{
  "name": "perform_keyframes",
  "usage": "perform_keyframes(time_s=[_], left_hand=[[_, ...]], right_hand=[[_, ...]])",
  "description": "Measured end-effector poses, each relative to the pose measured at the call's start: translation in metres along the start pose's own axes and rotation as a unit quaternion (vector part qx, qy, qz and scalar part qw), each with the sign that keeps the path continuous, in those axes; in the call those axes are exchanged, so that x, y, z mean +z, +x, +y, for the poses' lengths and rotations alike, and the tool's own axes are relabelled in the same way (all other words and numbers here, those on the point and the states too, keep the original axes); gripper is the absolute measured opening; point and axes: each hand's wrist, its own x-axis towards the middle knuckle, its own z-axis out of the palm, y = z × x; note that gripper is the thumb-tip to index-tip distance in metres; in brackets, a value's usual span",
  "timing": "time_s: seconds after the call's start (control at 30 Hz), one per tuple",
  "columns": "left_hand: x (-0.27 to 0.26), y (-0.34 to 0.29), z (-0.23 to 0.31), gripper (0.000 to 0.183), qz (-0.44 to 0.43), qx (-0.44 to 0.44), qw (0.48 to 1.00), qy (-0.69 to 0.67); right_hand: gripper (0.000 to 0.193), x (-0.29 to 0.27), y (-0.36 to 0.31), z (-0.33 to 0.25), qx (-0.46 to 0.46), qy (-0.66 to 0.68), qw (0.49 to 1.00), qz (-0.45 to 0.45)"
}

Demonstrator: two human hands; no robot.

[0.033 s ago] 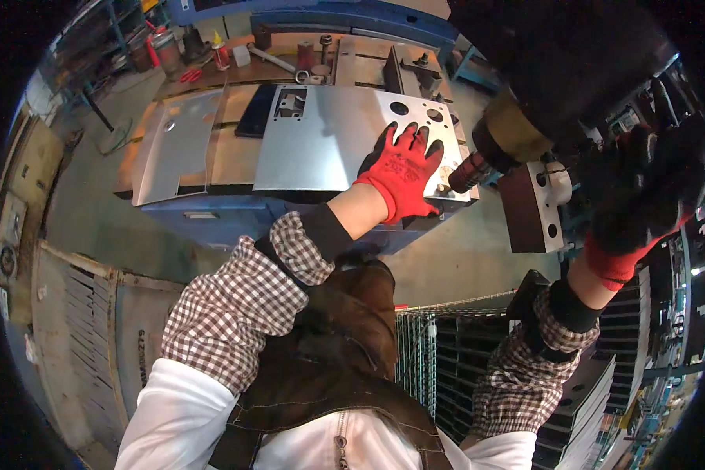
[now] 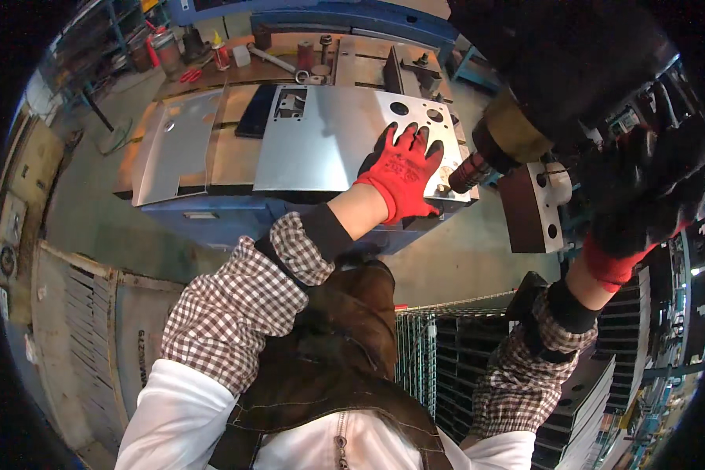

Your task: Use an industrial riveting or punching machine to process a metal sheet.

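My left hand, in a red glove with dark fingertips, lies flat with fingers spread on a shiny metal sheet. The sheet has round holes near its right end and a rectangular cutout at its upper left. Just right of that hand, a dark machine spindle with a brass-coloured collar points down toward the sheet's right corner; its ribbed tip is close to the surface. My right hand, in a red and black glove, is raised beside the machine, fingers curled. Whatever they grip is lost in the dark.
A second bent sheet and a dark flat object lie left on the worktable. Behind are a wrench, red-handled scissors and a small bottle. A metal block with holes stands right; a wire rack stands below.
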Motion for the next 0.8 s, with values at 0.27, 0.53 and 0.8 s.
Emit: perform_keyframes(time_s=[0.27,0.53,0.8], left_hand=[[0.008,0.003,0.002,0.107,0.016,0.003,1.000,-0.006],[0.010,-0.001,-0.001,0.107,0.023,0.003,1.000,0.004],[0.007,0.000,0.003,0.106,0.016,0.002,1.000,0.002]], right_hand=[[0.048,-0.038,-0.149,0.080,0.368,0.029,0.929,-0.026],[0.047,0.012,-0.235,0.091,0.554,0.024,0.814,-0.174],[0.035,0.024,-0.250,0.099,0.449,0.170,0.874,-0.080]])
